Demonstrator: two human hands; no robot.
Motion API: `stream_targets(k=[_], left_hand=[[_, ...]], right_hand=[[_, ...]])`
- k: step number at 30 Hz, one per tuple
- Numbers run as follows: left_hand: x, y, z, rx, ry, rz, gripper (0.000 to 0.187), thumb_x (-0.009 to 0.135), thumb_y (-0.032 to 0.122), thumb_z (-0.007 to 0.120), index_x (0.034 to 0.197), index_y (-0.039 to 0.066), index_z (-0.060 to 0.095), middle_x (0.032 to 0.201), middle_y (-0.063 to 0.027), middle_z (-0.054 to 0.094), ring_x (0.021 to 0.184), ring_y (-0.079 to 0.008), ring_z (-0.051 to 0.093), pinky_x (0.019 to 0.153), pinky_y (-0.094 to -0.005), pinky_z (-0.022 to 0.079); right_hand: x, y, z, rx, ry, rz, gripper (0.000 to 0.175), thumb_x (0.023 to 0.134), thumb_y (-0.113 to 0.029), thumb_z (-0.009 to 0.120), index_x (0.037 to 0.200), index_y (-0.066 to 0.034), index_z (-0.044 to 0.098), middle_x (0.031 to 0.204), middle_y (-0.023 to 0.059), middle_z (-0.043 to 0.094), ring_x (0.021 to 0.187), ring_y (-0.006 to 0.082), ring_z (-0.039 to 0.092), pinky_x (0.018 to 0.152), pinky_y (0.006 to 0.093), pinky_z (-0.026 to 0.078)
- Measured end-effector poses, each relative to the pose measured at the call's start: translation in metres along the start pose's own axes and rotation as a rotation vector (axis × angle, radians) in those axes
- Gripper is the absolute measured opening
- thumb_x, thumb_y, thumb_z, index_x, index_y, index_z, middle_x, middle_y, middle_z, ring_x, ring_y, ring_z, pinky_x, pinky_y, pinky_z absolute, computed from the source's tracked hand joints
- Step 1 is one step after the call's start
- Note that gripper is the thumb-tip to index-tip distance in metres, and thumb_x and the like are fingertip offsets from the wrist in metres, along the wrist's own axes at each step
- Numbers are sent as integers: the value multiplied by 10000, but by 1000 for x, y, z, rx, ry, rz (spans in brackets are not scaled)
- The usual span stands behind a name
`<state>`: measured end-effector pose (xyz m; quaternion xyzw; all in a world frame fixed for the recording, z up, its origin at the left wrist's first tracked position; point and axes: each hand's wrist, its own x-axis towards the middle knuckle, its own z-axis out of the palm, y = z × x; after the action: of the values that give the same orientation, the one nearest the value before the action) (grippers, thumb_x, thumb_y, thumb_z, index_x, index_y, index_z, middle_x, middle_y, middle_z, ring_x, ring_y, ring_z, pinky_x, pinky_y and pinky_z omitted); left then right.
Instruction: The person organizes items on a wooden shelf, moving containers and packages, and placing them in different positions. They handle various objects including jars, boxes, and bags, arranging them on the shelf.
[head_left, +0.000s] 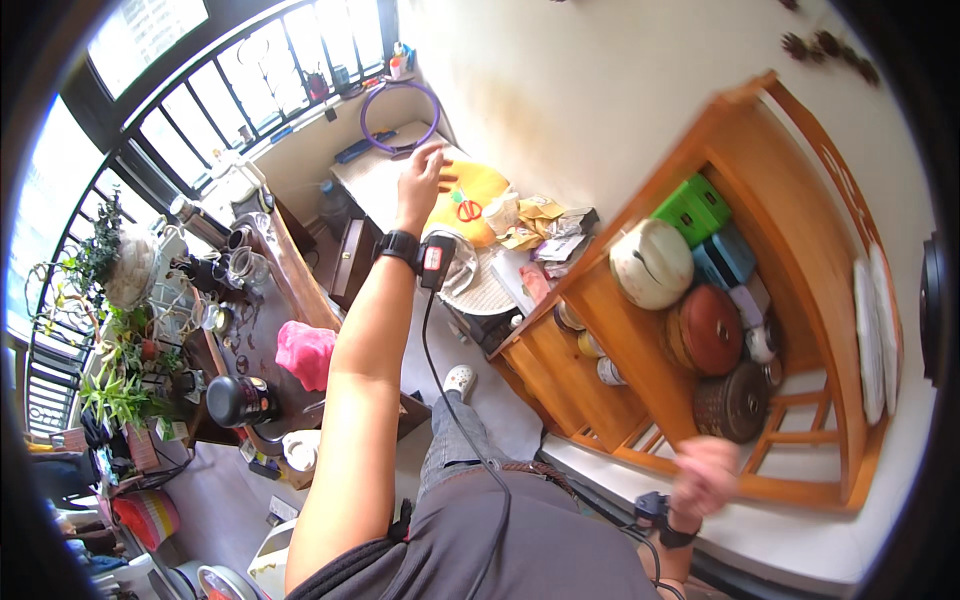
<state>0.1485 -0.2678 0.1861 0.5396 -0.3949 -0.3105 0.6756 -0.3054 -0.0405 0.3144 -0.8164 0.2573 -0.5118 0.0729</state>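
Observation:
My left hand reaches out over the far table with its fingers apart and holds nothing that I can see. Beyond its fingertips stands a purple ring. Just beside the hand, a yellow cushion bears red-handled scissors. A white cup-like item and crumpled yellow packets are to its right. My right hand is low on the right, near the wooden shelf unit. Motion blurs its fingers, so I cannot tell whether it grips anything. Both wrists wear black strapped devices.
The shelf unit holds a green box, a cream round container and a red-lidded one. Left, a dark wooden tea table carries a pink cloth and a black jar. A cable hangs from my left wrist.

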Motion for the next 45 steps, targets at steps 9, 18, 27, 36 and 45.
stream_targets(k=[9, 18, 27, 36, 45], left_hand=[[38, -218, -43, 187, -101, -610, 402, 910, 346, 561, 1210, 80, 533, 977, -28, 619, 861, -131, 586, 710, -292, 483], [85, -329, 80, 426, -447, -548, 484, 790, 378, 653, 1110, 15, 628, 1036, -177, 667, 977, -273, 644, 860, -336, 486], [65, -348, 238, 808, -1004, -108, 366, 756, 304, 663, 1113, 226, 670, 1490, -173, 249, 1370, -364, 233, 1064, -443, 324], [56, -361, 287, 814, -974, -79, 490, 794, 155, 575, 1273, 92, 491, 1457, -68, 327, 1387, -289, 238, 1059, -560, 264], [49, -275, 225, -192, -261, -225, 215, 877, 70, 543, 1067, 28, 635, 947, -33, 655, 784, -164, 603, 689, -278, 468]], right_hand=[[25, 89, 100, -184, -452, 509, 17, 782, -105, 640, 792, -93, 644, 611, 50, 554, 525, 215, 552, 488, 307, 432], [-58, 91, 101, -621, -539, 785, 176, 906, -168, 551, 928, -12, 629, 814, 130, 637, 765, 261, 622, 677, 345, 480], [-80, 75, 107, -695, -597, 966, 166, 895, -166, 552, 929, -25, 632, 804, 125, 632, 754, 270, 618, 669, 351, 479], [-81, 79, 104, -706, -610, 965, 158, 883, -164, 554, 931, -38, 635, 794, 121, 627, 743, 278, 614, 662, 356, 478], [-81, 102, 101, -683, -569, 664, 151, 871, -162, 555, 932, -50, 638, 784, 116, 622, 733, 287, 610, 654, 362, 477]])
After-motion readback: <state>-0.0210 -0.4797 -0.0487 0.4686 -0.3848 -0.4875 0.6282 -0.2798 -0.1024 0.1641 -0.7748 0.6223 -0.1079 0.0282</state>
